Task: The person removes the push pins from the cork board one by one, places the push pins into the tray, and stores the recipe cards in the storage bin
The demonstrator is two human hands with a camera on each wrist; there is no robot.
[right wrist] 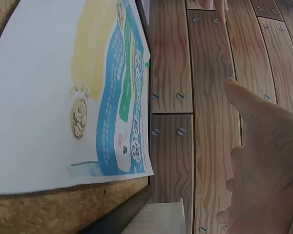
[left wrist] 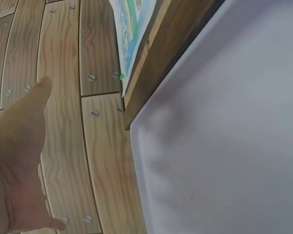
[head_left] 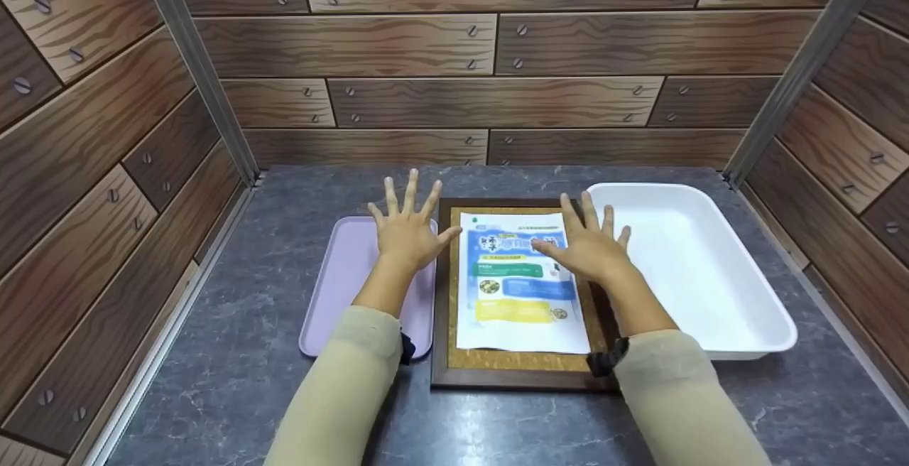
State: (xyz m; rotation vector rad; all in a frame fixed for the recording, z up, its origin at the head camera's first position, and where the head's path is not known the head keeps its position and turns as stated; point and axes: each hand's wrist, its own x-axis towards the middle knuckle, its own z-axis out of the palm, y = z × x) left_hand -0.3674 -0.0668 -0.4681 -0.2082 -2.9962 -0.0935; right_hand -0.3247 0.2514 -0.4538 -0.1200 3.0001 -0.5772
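Observation:
Both hands are held in the air with fingers spread, and neither holds anything. The left hand (head_left: 408, 239) hovers over the lilac tray (head_left: 330, 295), its thumb pointing toward the framed cork board (head_left: 511, 377). Over the board's right side and the near edge of the white tub hangs the right hand (head_left: 593, 249). A printed sheet (head_left: 522, 334) with blue, green and yellow blocks lies on the cork, partly hidden by the right hand in the head view. In the right wrist view the sheet (right wrist: 34, 122) lies on the cork beside the hand (right wrist: 268, 151).
A deep white tub (head_left: 710, 281) stands to the right of the board. The grey marbled table (head_left: 213, 352) is enclosed by wood-patterned walls (head_left: 398, 104) with metal corner posts. Black bands circle both sleeves near the wrists.

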